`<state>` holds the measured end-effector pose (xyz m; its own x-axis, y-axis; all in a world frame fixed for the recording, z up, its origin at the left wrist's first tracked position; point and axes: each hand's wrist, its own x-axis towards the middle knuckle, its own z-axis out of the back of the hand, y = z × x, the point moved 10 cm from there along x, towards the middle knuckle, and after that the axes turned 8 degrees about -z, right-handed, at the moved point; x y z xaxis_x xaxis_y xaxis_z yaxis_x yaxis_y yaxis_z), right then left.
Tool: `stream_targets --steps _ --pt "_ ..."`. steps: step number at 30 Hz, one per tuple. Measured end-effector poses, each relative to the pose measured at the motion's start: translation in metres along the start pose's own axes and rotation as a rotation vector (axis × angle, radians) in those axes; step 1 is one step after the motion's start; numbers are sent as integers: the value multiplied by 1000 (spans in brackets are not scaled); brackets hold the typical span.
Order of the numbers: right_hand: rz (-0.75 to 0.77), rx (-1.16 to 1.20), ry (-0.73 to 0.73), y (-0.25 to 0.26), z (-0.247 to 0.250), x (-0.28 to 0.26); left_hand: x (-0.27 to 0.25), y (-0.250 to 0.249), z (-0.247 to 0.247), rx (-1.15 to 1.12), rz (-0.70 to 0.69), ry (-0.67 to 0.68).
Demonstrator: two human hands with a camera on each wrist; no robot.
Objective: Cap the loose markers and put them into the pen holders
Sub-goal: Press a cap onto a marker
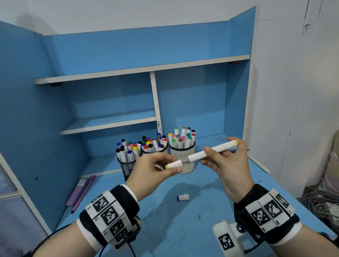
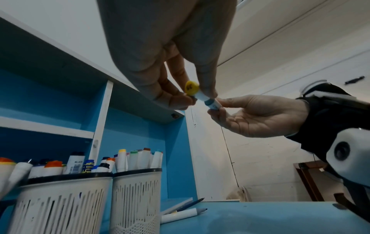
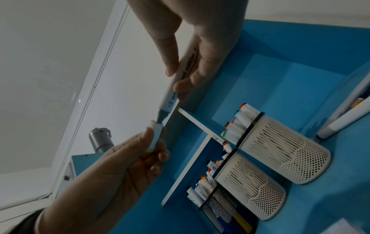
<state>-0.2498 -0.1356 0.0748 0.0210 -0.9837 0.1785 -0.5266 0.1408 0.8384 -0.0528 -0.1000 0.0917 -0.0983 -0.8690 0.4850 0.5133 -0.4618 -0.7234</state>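
Left hand (image 1: 154, 166) pinches cap (image 1: 174, 164); right hand (image 1: 227, 160) pinches marker (image 1: 211, 150).

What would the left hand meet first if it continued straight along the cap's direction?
Probably the marker: its grey neck already enters the cap that the left hand pinches; behind it, the right hand.

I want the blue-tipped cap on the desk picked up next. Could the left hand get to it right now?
Probably not yet: the left hand is pinching the yellow-ended cap. The path down to the blue-tipped cap looks open.
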Motion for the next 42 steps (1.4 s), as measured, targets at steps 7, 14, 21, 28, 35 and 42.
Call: stream_targets --steps 7,14,21,28,35,42 --pt "-5 -5 -10 -6 -4 -3 -2 -12 4 26 -40 -87" --pt "28 -23 -11 0 -7 -6 -3 -11 -2 -19 -47 -118" --pt "151 -75 12 10 -21 -16 1 -8 -2 -133 -30 -152" --pt "124 -163 115 8 -30 -4 3 15 -9 -102 53 -101" --pt "221 -382 152 20 -34 2 15 14 -18 49 80 -26" --pt "268 -504 130 24 -35 9 36 -40 -22 86 -209 -146"
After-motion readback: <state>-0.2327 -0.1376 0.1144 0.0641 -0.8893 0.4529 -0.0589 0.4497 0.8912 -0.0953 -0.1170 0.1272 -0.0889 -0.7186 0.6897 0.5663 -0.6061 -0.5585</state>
